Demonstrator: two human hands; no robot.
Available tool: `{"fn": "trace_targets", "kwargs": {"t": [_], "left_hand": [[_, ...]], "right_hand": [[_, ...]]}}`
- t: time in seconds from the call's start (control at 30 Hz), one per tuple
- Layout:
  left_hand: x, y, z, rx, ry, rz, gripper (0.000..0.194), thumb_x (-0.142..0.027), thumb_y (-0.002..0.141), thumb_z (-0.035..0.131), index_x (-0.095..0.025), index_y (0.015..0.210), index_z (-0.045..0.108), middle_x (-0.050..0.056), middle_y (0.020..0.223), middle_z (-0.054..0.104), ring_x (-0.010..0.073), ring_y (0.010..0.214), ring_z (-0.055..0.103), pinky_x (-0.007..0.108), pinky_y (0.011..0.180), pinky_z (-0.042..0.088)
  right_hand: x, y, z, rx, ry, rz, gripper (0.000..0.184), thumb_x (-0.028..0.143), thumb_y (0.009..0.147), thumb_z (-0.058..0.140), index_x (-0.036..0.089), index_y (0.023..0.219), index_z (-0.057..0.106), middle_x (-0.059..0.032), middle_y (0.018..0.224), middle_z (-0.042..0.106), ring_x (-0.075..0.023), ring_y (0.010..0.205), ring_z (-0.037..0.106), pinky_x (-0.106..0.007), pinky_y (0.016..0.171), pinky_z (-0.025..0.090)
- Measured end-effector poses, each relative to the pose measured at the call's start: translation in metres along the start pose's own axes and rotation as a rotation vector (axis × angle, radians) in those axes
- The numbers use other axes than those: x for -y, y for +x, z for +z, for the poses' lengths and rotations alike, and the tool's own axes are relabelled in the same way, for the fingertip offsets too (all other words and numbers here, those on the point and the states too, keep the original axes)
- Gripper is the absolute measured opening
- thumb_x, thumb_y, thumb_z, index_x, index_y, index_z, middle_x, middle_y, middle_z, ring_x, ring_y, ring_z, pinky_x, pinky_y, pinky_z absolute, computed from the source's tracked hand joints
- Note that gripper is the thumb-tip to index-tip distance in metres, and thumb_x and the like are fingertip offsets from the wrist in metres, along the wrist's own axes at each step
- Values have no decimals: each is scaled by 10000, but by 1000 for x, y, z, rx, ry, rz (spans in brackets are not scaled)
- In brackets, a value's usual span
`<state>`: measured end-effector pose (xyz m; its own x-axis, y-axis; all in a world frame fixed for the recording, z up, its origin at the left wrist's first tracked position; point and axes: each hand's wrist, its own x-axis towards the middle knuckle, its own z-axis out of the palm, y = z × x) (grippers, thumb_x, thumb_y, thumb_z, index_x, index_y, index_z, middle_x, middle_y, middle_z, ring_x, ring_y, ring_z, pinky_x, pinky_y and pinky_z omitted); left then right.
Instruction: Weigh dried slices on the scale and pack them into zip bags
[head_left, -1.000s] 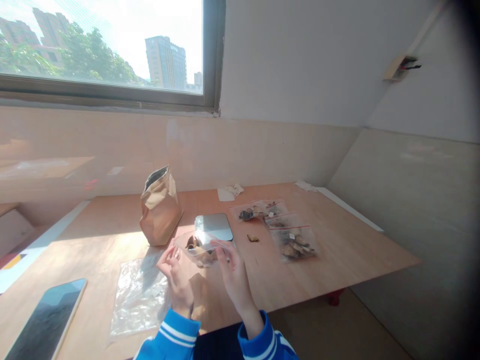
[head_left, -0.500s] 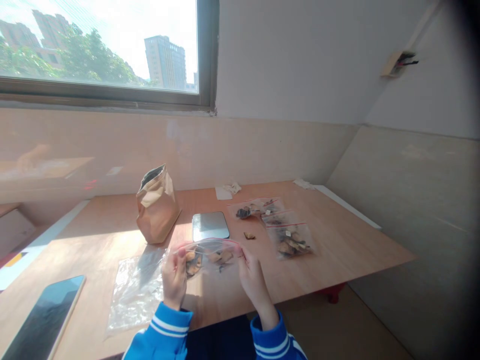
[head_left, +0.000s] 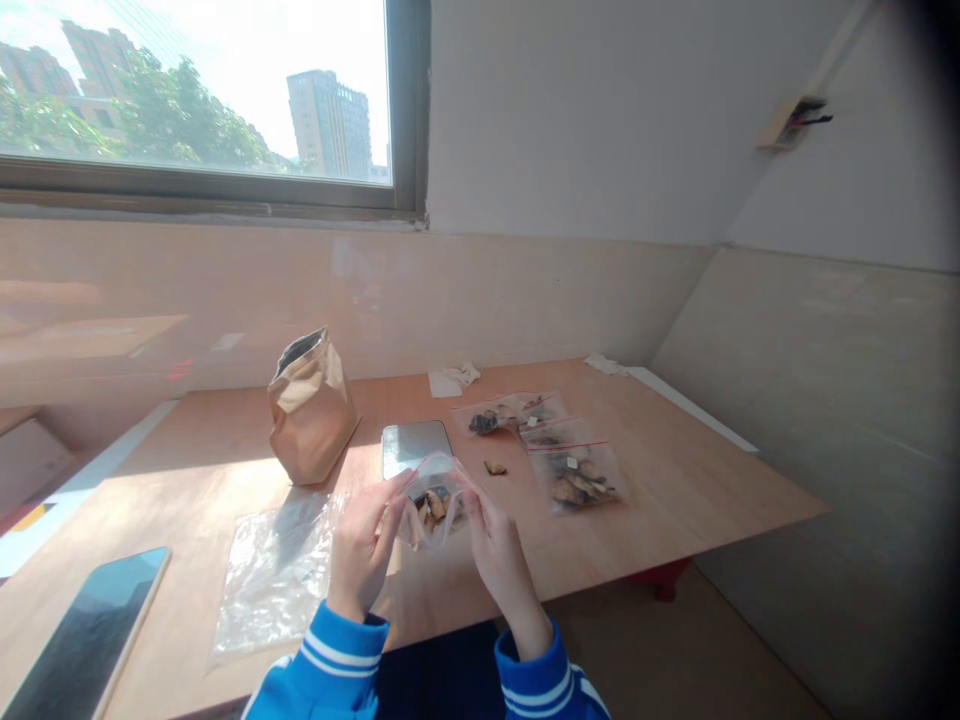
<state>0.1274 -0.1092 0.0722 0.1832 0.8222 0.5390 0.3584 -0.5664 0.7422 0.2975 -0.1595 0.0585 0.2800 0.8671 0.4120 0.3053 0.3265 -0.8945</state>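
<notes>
As it seems light and limp, the clear, red-rimmed plastic bag, lower centre, is rim-pinched by left hand and right hand.

The sleeves are blue with white stripes. The held bag is clear, edged pinkish red, the pieces inside tan and blackish brown. The paper bag is brown, dark grey within; the table light brown; the phone dark, pale-rimmed.
</notes>
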Motion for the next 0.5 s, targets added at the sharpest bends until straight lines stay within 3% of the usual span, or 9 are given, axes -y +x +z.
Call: {"fn": "trace_targets", "kwargs": {"t": [0.13, 0.23, 0.33, 0.5], "left_hand": [[10, 0, 2, -225, -110, -215, 411, -502, 879, 458, -198, 892, 733, 58, 880, 740, 233, 883, 674, 338, 808, 519], [19, 0, 5, -236, -203, -324, 459, -574, 826, 508, -169, 831, 723, 47, 699, 715, 202, 684, 666, 306, 686, 519], [29, -3, 11, -230, -282, -433, 484, -596, 792, 541, -143, 816, 710, 51, 641, 694, 185, 617, 646, 287, 630, 509], [42, -10, 20, -187, -385, -531, 520, -616, 772, 545, -124, 827, 705, 64, 655, 686, 148, 571, 604, 242, 529, 474]], "right_hand": [[-5, 1, -7, -99, 70, 80, 424, 463, 961, 366, 210, 1159, 643, -98, 1183, 663, -235, 1130, 601, -392, 974, 471], [-12, 1, -7, -108, 117, 121, 427, 500, 941, 395, 194, 1019, 683, -102, 997, 721, -233, 924, 674, -357, 835, 527], [-23, 1, -3, -128, 175, 178, 433, 530, 915, 430, 177, 956, 677, -86, 823, 729, -219, 740, 677, -331, 714, 537], [-45, 1, 5, -140, 245, 258, 435, 554, 873, 490, 162, 963, 657, -80, 775, 727, -222, 717, 674, -321, 690, 526]]}}
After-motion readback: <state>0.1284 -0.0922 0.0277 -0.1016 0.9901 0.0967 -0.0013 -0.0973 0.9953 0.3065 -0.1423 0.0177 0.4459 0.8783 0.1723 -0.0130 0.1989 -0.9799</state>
